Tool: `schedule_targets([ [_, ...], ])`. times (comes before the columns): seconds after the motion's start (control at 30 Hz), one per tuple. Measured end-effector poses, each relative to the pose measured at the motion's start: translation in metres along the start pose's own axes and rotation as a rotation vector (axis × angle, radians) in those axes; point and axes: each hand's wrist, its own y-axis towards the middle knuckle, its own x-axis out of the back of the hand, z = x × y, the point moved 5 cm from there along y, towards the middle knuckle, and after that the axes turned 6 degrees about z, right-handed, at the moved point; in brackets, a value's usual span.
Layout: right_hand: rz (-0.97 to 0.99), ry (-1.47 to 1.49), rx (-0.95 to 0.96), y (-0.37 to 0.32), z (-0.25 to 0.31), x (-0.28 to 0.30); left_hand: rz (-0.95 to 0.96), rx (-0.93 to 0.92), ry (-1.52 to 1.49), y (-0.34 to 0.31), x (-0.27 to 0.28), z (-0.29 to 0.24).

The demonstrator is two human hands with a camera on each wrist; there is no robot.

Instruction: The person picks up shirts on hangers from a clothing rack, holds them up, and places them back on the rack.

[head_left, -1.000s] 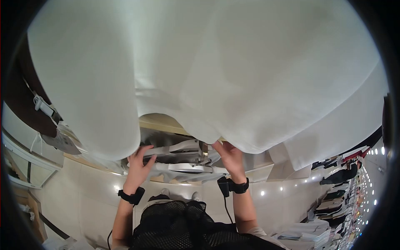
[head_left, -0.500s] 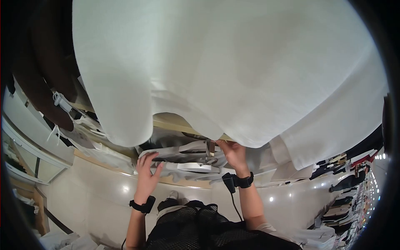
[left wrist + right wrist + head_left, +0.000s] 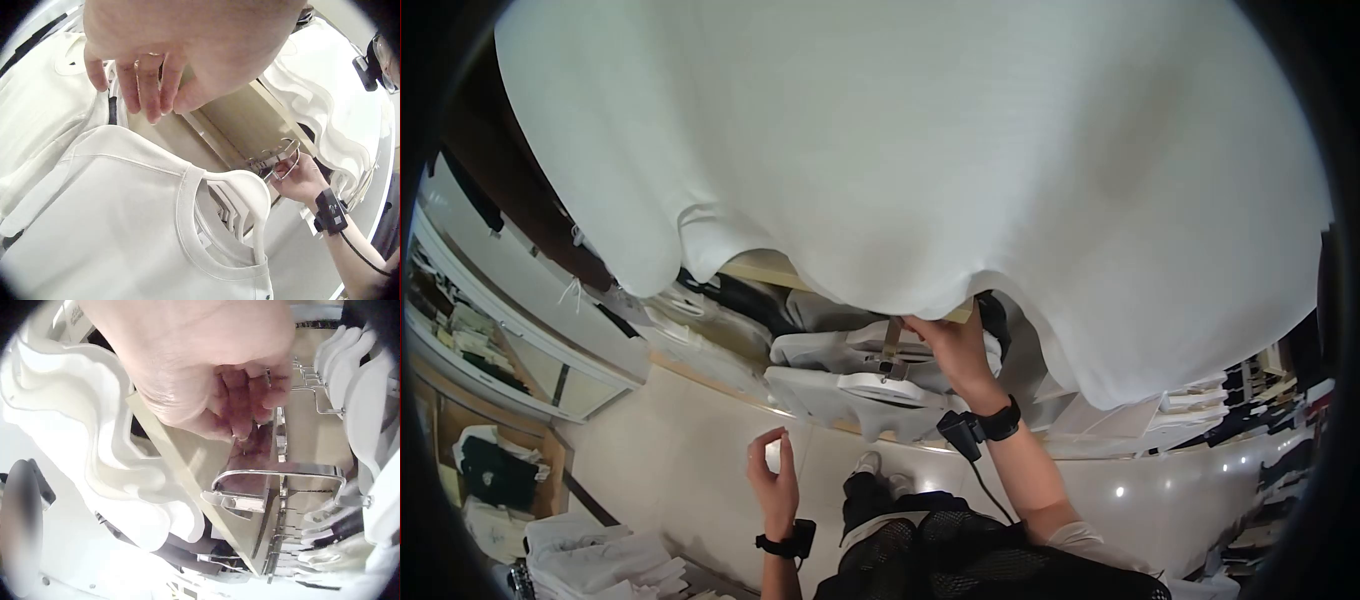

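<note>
In the head view my left hand (image 3: 773, 480) hangs over the floor, fingers bent loosely, holding nothing. The left wrist view has its relaxed fingers above a white shirt (image 3: 119, 206) on a white hanger (image 3: 253, 187). My right hand (image 3: 958, 358) is at the rail under a large white garment (image 3: 900, 150). Its fingers curl in at metal hanger hooks in the left wrist view, where the hand (image 3: 303, 181) seems to pinch one; the exact contact is partly hidden. In the right wrist view a broad metal hook (image 3: 281, 469) sits just below the curled fingers of this hand (image 3: 194, 369).
White hangers (image 3: 369, 419) line one side of the rail, and wavy white garments (image 3: 87, 431) hang opposite. A beige panel (image 3: 181, 469) runs between. Folded clothes (image 3: 595, 560) lie at lower left in the head view, near a glass-fronted cabinet (image 3: 530, 350).
My left hand has drawn away from the hanging clothes, down toward my body. My right hand stays at the hooks. The head view has shifted, showing more floor and shelving at left.
</note>
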Motion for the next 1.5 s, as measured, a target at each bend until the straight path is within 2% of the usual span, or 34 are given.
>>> schedule_targets([
  [0.1,0.038,-0.034,-0.021,0.001,-0.001,-0.004,-0.044,0.026,0.065,-0.027,0.006,-0.001],
  [0.17,-0.032,0.008,-0.19,-0.006,-0.006,-0.004,-0.063,0.076,0.053,-0.042,0.008,0.002],
  [0.23,-0.055,0.061,-0.189,-0.011,-0.007,-0.004,-0.077,0.072,0.093,-0.053,0.01,-0.001],
  [0.3,0.042,0.175,-0.421,-0.016,-0.016,-0.006,-0.081,0.058,0.079,-0.06,0.011,-0.007],
  [0.43,0.06,0.231,-0.381,-0.018,-0.026,-0.005,-0.084,0.047,0.065,-0.07,0.008,-0.016],
  [0.63,0.086,0.152,-0.459,-0.023,-0.016,-0.004,-0.036,0.008,0.051,-0.078,0.008,-0.023],
  [0.8,0.031,0.348,-0.541,-0.029,-0.027,-0.008,-0.043,0.0,0.038,-0.079,0.008,-0.026],
  [1.1,-0.093,0.338,-0.495,-0.024,-0.028,-0.01,-0.049,-0.007,0.05,-0.09,0.009,-0.024],
  [1.2,-0.095,0.381,-0.4,-0.022,-0.023,-0.015,-0.048,-0.006,0.049,-0.09,0.009,-0.025],
  [1.5,-0.048,0.315,-0.377,-0.022,-0.029,-0.008,-0.048,-0.005,0.065,-0.09,0.011,-0.023],
])
